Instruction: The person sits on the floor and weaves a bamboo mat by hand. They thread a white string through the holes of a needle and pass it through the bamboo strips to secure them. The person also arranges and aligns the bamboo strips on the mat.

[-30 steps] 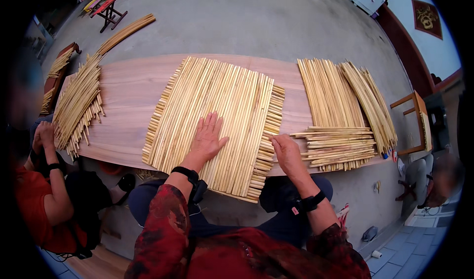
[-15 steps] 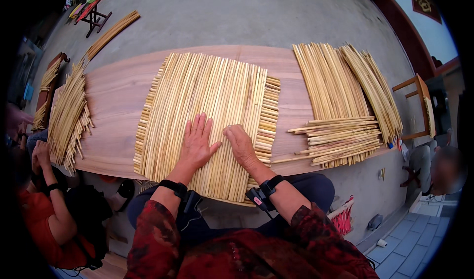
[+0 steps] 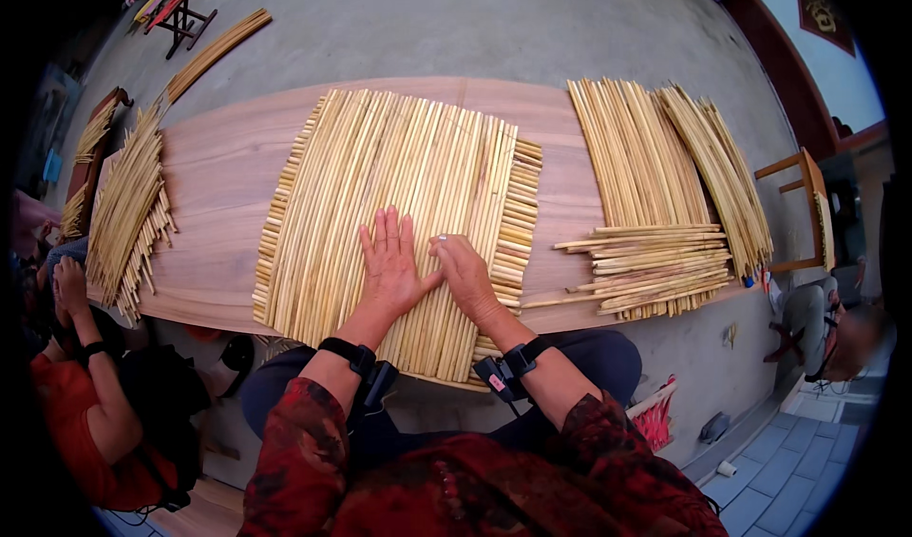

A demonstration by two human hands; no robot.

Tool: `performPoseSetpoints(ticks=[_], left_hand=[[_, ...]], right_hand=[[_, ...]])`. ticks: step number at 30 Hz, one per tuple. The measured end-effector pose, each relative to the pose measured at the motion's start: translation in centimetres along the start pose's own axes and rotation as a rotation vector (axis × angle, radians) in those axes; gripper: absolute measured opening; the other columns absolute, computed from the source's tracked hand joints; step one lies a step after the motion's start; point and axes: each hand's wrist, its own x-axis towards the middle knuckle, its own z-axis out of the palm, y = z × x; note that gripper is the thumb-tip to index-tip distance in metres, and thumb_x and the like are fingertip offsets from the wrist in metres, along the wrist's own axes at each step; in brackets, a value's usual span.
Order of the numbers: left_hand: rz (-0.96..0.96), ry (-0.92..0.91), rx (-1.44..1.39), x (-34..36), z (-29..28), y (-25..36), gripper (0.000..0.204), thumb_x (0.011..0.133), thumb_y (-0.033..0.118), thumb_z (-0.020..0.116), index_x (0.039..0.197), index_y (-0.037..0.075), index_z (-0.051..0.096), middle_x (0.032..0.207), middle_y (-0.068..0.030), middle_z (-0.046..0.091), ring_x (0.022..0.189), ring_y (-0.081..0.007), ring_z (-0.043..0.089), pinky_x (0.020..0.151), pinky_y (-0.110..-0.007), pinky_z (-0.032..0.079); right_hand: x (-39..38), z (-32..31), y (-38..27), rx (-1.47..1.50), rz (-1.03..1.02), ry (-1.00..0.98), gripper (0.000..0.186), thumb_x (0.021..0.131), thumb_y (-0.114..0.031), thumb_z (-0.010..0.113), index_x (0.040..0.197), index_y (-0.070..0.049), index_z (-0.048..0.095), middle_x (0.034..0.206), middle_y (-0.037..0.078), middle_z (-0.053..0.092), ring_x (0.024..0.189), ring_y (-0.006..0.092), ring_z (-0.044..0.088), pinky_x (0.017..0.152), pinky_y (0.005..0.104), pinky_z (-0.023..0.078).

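Observation:
A mat of pale yellow sticks (image 3: 399, 147), laid side by side and running away from me, lies in front of me. Beneath it, a layer of crosswise sticks (image 3: 513, 238) shows its ends at both sides. My left hand (image 3: 389, 266) rests flat on the mat, fingers stretched and spread, the thumb reaching toward the right hand. Just right of it, my right hand (image 3: 464, 273) is closed, its curled fingers against the sticks. A tiny bright spot shows at its fingertips, too small to name.
The wooden table (image 3: 214, 185) carries a stick pile (image 3: 128, 209) at left. At right lie upright stick rows (image 3: 636, 157) and a crosswise bundle (image 3: 660, 263). A person in orange (image 3: 104, 413) sits at left; another person (image 3: 836, 333) is at far right.
My left hand has slid slightly right and its thumb now meets the right hand. The right hand has barely moved; the view has shifted a little.

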Motion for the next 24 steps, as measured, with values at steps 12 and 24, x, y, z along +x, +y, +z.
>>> performPoseSetpoints(ticks=[12,24], left_hand=[[0.007,0.037,-0.029,-0.2,-0.3,0.1,0.102,0.071,0.064,0.058,0.135,-0.009,0.027,0.144,-0.0284,0.018,0.137,-0.0406,0.008,0.107,-0.057,0.002],[-0.001,0.048,-0.04,-0.3,0.1,0.0,0.102,0.07,0.063,0.06,0.135,-0.008,0.026,0.144,-0.0277,0.017,0.137,-0.04,0.008,0.108,-0.056,0.001]], right_hand=[[-2.4,-6.0,-1.0,-0.42,0.057,0.026,0.014,0.09,-0.012,0.046,0.09,0.0,0.053,0.098,0.017,0.057,0.082,0.0341,0.059,0.07,0.0416,0.048],[-3.5,-5.6,-1.2,-0.886,0.002,-0.213,0.007,0.081,-0.012,0.053,0.083,-0.005,0.053,0.118,0.01,0.056,0.079,0.0278,0.062,0.065,0.0383,0.052]])
